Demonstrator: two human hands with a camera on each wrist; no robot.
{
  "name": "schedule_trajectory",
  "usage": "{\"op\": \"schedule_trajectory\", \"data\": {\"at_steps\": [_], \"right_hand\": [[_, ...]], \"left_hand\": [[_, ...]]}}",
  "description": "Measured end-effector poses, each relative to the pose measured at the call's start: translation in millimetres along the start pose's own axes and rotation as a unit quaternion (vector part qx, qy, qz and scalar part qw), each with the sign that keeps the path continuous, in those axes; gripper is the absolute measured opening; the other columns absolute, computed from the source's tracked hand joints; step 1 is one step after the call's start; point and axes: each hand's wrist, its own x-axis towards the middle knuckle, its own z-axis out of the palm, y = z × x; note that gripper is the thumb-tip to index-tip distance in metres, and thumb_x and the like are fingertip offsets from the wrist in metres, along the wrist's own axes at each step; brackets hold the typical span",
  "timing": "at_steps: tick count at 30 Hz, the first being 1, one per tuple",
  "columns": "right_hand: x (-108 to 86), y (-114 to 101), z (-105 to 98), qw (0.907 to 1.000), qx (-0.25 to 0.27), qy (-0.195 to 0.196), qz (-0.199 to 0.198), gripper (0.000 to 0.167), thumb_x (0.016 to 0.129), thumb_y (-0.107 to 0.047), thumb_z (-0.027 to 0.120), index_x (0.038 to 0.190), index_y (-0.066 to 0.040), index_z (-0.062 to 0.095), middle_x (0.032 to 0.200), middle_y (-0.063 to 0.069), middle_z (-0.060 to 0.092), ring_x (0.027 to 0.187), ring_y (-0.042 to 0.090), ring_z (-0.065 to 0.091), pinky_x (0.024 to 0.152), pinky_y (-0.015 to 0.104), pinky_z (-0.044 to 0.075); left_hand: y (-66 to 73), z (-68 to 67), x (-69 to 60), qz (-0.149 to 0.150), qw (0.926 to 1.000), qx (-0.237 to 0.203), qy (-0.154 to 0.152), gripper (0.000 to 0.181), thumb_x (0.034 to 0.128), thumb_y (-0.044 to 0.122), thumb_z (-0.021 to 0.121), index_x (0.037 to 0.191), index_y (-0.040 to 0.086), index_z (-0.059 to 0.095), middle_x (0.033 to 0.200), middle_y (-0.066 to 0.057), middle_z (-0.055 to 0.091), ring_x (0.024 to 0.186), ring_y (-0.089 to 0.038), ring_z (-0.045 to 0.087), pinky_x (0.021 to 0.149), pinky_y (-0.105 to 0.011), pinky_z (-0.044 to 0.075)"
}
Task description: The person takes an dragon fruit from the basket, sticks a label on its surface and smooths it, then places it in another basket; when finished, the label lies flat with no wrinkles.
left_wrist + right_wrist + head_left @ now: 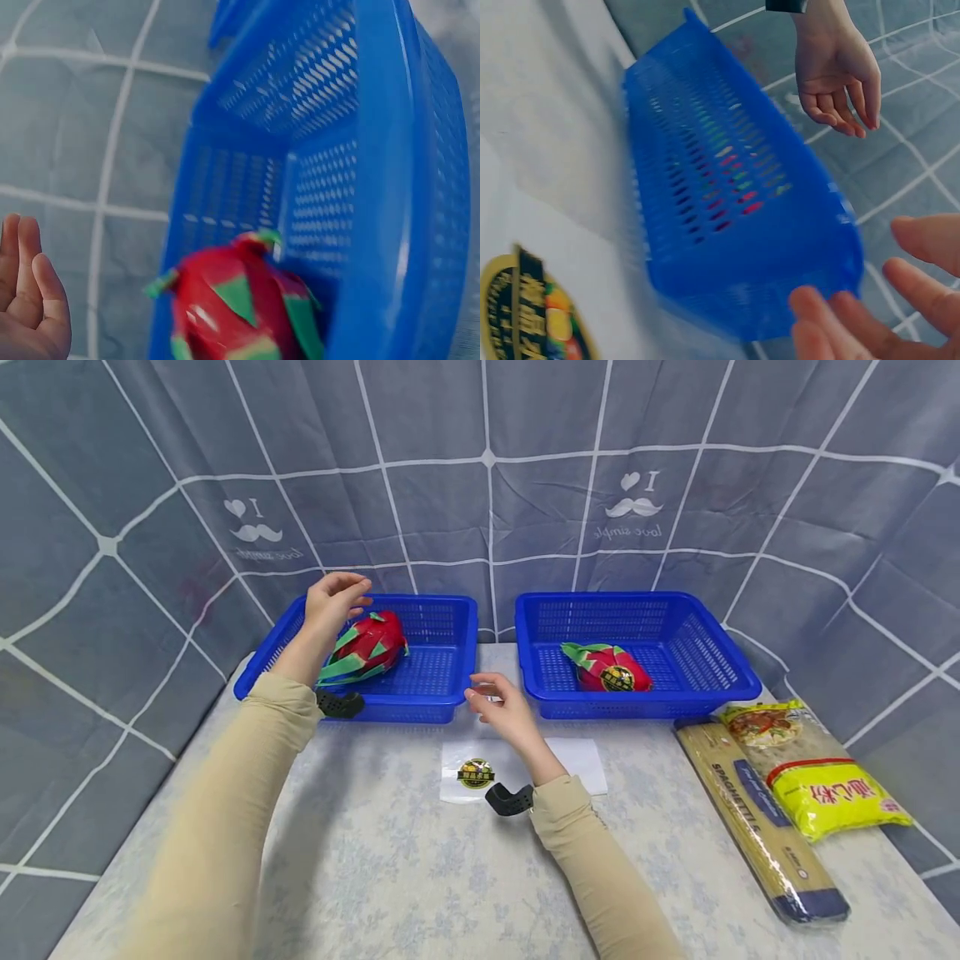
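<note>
Above the left blue basket (442,662) my left hand (335,602) hangs with loosely bent fingers and nothing in them. A dragon fruit (371,645) with green scales lies in that basket, just below the hand; it shows again in the left wrist view, a little blurred (232,307). My right hand (504,706) is close to the basket's front right corner, fingers spread and holding nothing; whether a fingertip touches the rim I cannot tell. Under the right forearm a white sheet (577,756) lies on the table, bearing a round fruit sticker (476,773).
A second blue basket (697,647) stands to the right, holding a dragon fruit (600,667) with a similar round sticker on it. A long spaghetti pack (757,818) and a yellow-and-clear pasta bag (817,777) lie at the table's right. Grey checked curtain (540,510) hangs behind.
</note>
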Motion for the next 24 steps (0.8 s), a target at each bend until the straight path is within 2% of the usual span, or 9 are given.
{"op": "schedule_trajectory", "data": {"at_steps": [3, 7, 13, 18, 24], "right_hand": [[1.8, 5.6, 5.8, 0.9998, 0.019, -0.001, -0.002, 0.032, 0.092, -0.013, 0.060, 0.122, -0.002, 0.055, 0.108, 0.019, 0.063, 0.089, 0.033, 0.066, 0.075, 0.043, 0.053], [2.3, 11.7, 11.9, 0.9994, 0.034, -0.001, -0.007, 0.031, 0.093, -0.012, 0.059, 0.122, -0.001, 0.056, 0.106, 0.019, 0.063, 0.091, 0.038, 0.065, 0.074, 0.039, 0.054], [1.0, 15.0, 16.0, 0.9983, 0.054, 0.014, -0.013, 0.030, 0.093, -0.012, 0.058, 0.121, 0.000, 0.056, 0.105, 0.019, 0.062, 0.090, 0.037, 0.065, 0.074, 0.038, 0.054], [1.7, 16.1, 16.6, 0.9979, 0.061, 0.013, -0.015, 0.031, 0.093, -0.012, 0.059, 0.121, 0.001, 0.056, 0.106, 0.020, 0.061, 0.089, 0.035, 0.066, 0.076, 0.042, 0.053], [2.1, 17.0, 16.5, 0.9980, 0.063, 0.007, -0.007, 0.031, 0.093, -0.012, 0.059, 0.121, 0.000, 0.055, 0.106, 0.018, 0.061, 0.088, 0.032, 0.067, 0.075, 0.038, 0.054]], "left_hand": [[-12.1, -6.9, 3.5, -0.023, 0.9996, -0.005, 0.015, 0.009, 0.0884, 0.015, 0.066, 0.095, 0.010, 0.062, 0.085, 0.006, 0.061, 0.071, -0.007, 0.063, 0.065, -0.018, 0.048], [-25.7, -14.2, 5.7, -0.045, 0.9987, -0.010, 0.023, 0.009, 0.0880, 0.014, 0.066, 0.095, 0.011, 0.061, 0.084, 0.006, 0.060, 0.069, -0.007, 0.063, 0.065, -0.017, 0.049], [-41.1, -25.0, 5.4, -0.073, 0.9966, 0.003, 0.039, 0.008, 0.0881, 0.015, 0.066, 0.094, 0.014, 0.061, 0.085, 0.007, 0.057, 0.068, -0.007, 0.060, 0.076, -0.024, 0.048], [-51.6, -33.2, 6.1, -0.087, 0.9954, 0.016, 0.037, 0.008, 0.0892, 0.016, 0.065, 0.095, 0.014, 0.060, 0.088, 0.008, 0.056, 0.068, -0.006, 0.060, 0.080, -0.027, 0.046], [-58.5, -40.4, 6.8, -0.104, 0.9930, 0.041, 0.038, 0.006, 0.0893, 0.019, 0.065, 0.092, 0.019, 0.060, 0.087, 0.012, 0.056, 0.069, -0.004, 0.060, 0.081, -0.029, 0.045]]}}
